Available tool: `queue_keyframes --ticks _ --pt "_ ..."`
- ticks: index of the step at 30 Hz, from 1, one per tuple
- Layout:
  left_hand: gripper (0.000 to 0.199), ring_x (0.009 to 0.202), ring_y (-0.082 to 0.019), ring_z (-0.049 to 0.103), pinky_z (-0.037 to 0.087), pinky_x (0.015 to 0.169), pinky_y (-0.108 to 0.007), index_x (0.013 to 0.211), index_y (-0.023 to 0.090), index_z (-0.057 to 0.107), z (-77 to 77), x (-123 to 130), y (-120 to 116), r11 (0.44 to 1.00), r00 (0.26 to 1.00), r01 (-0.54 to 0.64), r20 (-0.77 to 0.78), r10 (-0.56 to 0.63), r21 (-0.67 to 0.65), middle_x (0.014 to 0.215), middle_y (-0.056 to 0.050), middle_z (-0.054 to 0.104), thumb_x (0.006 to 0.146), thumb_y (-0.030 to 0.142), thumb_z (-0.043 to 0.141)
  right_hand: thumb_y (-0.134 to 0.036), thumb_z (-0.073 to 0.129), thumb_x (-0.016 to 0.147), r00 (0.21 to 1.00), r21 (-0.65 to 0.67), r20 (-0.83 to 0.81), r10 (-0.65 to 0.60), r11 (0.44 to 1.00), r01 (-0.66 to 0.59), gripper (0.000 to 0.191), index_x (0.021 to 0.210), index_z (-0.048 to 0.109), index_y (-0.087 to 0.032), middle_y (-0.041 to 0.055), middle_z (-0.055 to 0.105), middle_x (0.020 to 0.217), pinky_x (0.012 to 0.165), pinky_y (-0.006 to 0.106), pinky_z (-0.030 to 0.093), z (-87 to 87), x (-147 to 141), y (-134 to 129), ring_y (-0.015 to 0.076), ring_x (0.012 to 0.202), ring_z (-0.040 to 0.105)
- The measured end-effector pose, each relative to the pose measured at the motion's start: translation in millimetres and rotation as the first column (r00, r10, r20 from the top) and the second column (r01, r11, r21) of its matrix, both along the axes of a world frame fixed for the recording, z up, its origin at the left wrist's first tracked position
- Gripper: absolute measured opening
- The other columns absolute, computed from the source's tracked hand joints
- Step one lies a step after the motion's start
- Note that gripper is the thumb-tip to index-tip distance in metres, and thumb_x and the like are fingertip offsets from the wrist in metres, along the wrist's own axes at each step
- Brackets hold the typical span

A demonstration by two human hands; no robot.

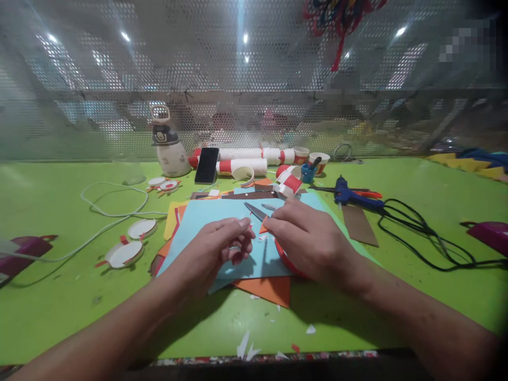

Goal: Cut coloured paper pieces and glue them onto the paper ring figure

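My right hand (311, 233) is wrapped round a pair of scissors (256, 211). Their blades stick out apart past my fingers to the upper left, and a red handle loop shows under the palm. A small orange piece of paper (263, 226) sits at the tips of my right thumb and finger. To its left, my left hand (228, 241) is closed, fingers curled and thumb pressed forward; a tiny reddish bit shows at its fingertips, too small to name. Both hands are over a light blue sheet (190, 238), which lies on an orange sheet (273, 291).
Behind stand a bottle (172, 156), a phone (207, 165) and paper-cup tubes (246, 167). White discs with red strips (126, 254) lie left, by a cable (115, 214). At right are a blue glue gun (349, 194) and brown card (360, 225). Paper scraps (244, 344) litter the front edge.
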State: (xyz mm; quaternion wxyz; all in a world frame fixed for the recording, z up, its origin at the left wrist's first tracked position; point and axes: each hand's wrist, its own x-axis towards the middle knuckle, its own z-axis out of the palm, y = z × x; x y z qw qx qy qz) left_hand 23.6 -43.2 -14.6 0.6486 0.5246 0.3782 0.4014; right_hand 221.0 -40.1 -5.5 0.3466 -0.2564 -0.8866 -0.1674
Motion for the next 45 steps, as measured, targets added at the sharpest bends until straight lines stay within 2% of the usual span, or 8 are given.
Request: queue_keyframes --ticks 5,17,22,25,29,32,40,45 --pt "0.023 0.060 -0.009 0.050 0.035 0.053 -0.020 0.072 0.014 0.056 1.1 1.6 -4.6 0.978 0.991 0.117 0.076 -0.105 -0.174 0.068 -0.001 0.055 0.084 0.033 0.059 -0.007 0.040 0.091 0.987 0.122 0.163 -0.019 0.993 -0.001 0.028 0.080 0.065 -0.014 0.0082 0.060 0.072 0.057 0.031 0.038 0.2 -1.4 0.7 0.0184 0.068 0.045" --pt "0.008 0.059 -0.009 0.054 0.038 0.049 -0.017 0.075 0.013 0.059 -0.4 3.1 -6.7 0.970 0.990 0.110 0.106 -0.088 -0.217 0.066 -0.002 0.059 0.080 0.018 0.062 -0.012 0.048 0.091 0.987 0.198 0.156 0.028 0.978 -0.059 0.024 0.075 0.066 -0.014 0.0070 0.058 0.068 0.056 0.032 0.039 -8.5 -6.3 1.1 0.0180 0.065 0.045" --pt "0.010 0.060 -0.009 0.055 0.041 0.054 -0.018 0.076 0.014 0.058 -1.6 1.8 -5.8 0.979 0.994 0.085 0.087 -0.070 -0.185 0.067 -0.002 0.061 0.081 0.020 0.064 -0.010 0.045 0.091 0.996 0.066 0.093 0.018 0.998 -0.024 0.023 0.089 0.068 -0.012 0.0096 0.063 0.077 0.060 0.031 0.042 -8.5 -4.8 2.4 0.0187 0.070 0.049" --pt "0.011 0.061 -0.010 0.056 0.042 0.055 -0.020 0.075 0.015 0.058 -1.6 0.3 -3.7 0.993 0.996 0.045 0.078 -0.037 -0.105 0.068 -0.002 0.062 0.081 0.022 0.064 -0.012 0.046 0.091 0.993 -0.102 -0.054 -0.104 0.990 0.098 0.021 0.096 0.066 -0.014 0.0100 0.064 0.087 0.067 0.030 0.046 0.5 4.8 8.3 0.0181 0.077 0.055" --pt "0.015 0.064 -0.013 0.058 0.041 0.054 -0.021 0.075 0.016 0.055 3.6 -1.5 -1.6 0.999 0.995 -0.048 0.087 0.050 -0.023 0.067 -0.003 0.065 0.080 0.026 0.065 -0.023 0.054 0.088 0.919 -0.333 0.169 -0.355 0.857 0.393 0.016 0.095 0.067 -0.016 0.0092 0.066 0.088 0.066 0.031 0.044 13.7 24.6 16.1 0.0203 0.078 0.060" --pt "0.016 0.058 -0.012 0.057 0.038 0.051 -0.022 0.074 0.016 0.054 8.4 -2.6 -1.1 0.993 0.990 -0.115 0.085 0.114 -0.004 0.063 -0.003 0.065 0.078 0.026 0.065 -0.036 0.055 0.087 0.818 -0.384 0.455 -0.351 0.752 0.536 0.025 0.101 0.067 -0.020 0.0107 0.066 0.089 0.058 0.031 0.038 13.3 33.8 16.1 0.0241 0.075 0.061" --pt "0.018 0.060 -0.010 0.053 0.038 0.057 -0.024 0.078 0.016 0.055 8.4 -5.4 -0.5 0.990 0.990 -0.118 0.092 0.111 0.079 0.068 -0.001 0.064 0.085 0.033 0.061 -0.017 0.051 0.078 0.781 -0.488 0.552 -0.292 0.646 0.587 0.051 0.128 0.051 -0.025 0.0117 0.065 0.091 0.057 0.030 0.030 -4.9 26.8 9.1 0.0278 0.078 0.061" --pt "0.020 0.061 -0.011 0.052 0.038 0.058 -0.025 0.078 0.016 0.056 10.9 -4.6 -0.6 0.988 0.985 -0.135 0.122 0.125 0.080 0.069 -0.002 0.063 0.085 0.034 0.062 -0.013 0.052 0.071 0.824 -0.637 0.477 -0.306 0.526 0.564 0.055 0.125 0.051 -0.022 0.0136 0.063 0.105 0.062 0.030 0.036 -9.7 27.6 11.3 0.0281 0.087 0.060"
